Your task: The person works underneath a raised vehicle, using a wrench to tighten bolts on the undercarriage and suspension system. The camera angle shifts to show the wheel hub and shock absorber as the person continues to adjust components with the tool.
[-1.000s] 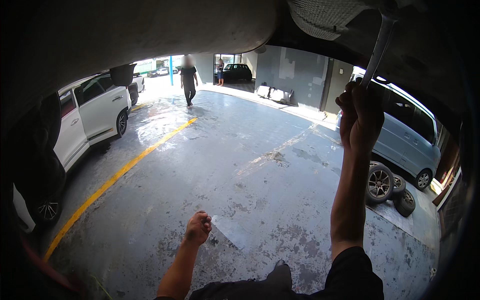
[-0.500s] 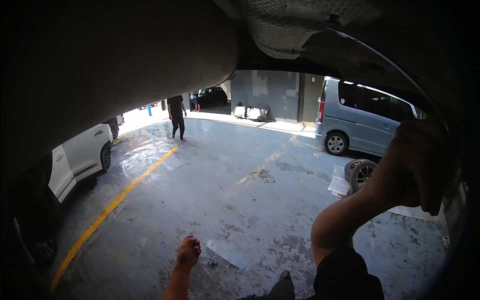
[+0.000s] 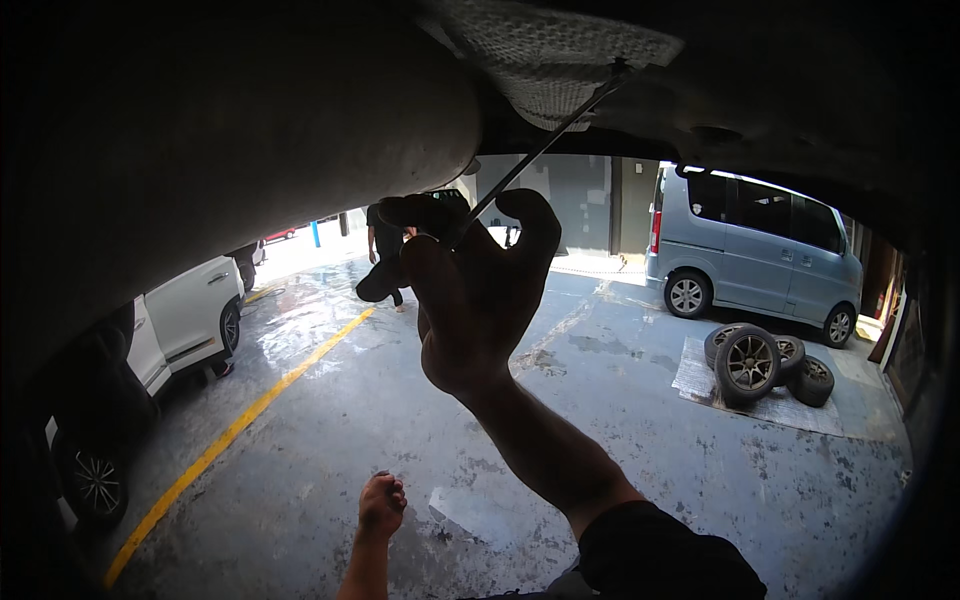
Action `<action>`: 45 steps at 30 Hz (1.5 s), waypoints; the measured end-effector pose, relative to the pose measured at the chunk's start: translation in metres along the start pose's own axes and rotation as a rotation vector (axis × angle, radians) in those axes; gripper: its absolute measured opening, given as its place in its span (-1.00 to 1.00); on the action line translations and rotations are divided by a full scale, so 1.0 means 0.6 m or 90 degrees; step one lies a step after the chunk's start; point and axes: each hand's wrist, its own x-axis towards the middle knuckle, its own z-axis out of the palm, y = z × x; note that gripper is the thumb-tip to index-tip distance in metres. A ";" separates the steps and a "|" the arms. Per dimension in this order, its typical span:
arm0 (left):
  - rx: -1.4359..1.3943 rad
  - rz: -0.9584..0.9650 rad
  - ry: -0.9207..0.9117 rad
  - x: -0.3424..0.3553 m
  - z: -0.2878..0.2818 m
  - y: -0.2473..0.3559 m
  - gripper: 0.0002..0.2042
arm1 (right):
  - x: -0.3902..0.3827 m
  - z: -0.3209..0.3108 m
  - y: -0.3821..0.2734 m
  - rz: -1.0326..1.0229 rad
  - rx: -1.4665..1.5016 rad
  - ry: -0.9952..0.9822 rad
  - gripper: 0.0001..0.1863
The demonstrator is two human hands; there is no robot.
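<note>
My right hand (image 3: 480, 300) is raised in the middle, in shadow, with its fingers curled around the lower end of a long thin metal bar (image 3: 540, 150). The bar slants up and right to a dark spot beside a textured silvery heat shield (image 3: 570, 50) on the vehicle underside overhead. What the bar's upper end sits on is too dark to tell. My left hand (image 3: 382, 503) hangs low near the floor, closed in a loose fist, with nothing seen in it. A large dark rounded part (image 3: 300, 110) of the vehicle fills the upper left.
A yellow line (image 3: 245, 425) crosses the worn blue-grey floor. A white car (image 3: 190, 320) stands at left, a light blue van (image 3: 755, 240) at right. Several wheels (image 3: 748, 366) lie on a silvery sheet. A person (image 3: 385, 240) stands beyond my right hand, partly hidden.
My right hand has swung from the far right to the middle, and the bar's lower end has come left with it. My left hand has hardly moved. The view has shifted slightly.
</note>
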 end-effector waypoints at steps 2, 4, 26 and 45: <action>0.013 0.020 0.006 0.000 -0.008 0.006 -0.94 | 0.000 -0.020 0.017 0.005 -0.049 -0.002 -0.48; 0.015 0.030 0.005 -0.003 -0.015 0.009 -0.93 | 0.004 -0.044 0.035 0.036 -0.069 0.002 -0.52; 0.027 0.023 -0.001 0.045 0.045 0.015 -0.94 | 0.114 -0.378 -0.150 0.224 0.124 -0.024 -0.92; 0.006 0.004 -0.026 0.075 -0.001 -0.002 -0.93 | 0.046 -0.099 -0.252 0.052 0.370 -0.171 -0.51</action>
